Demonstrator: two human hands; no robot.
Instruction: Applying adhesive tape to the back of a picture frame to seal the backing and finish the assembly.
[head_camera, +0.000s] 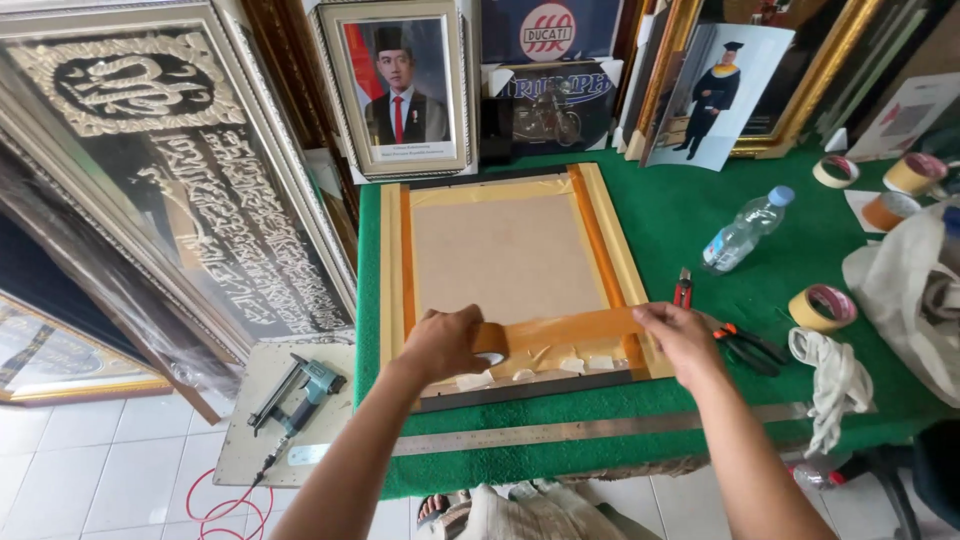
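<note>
Left hand (445, 343) grips the brown tape roll (489, 340); its strip (570, 328) runs right across the frame back (510, 260) under the flat, open right hand (682, 338). Four more tape rolls lie far right.

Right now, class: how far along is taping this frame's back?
Done: tape strips run down the left and right edges. In hand: the left hand and right hand lay a strip along the bottom. Left: the top edge looks untaped.

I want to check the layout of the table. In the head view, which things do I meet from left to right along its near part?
Staple gun → left hand → right hand → pliers → tape roll → white cloth.
</note>
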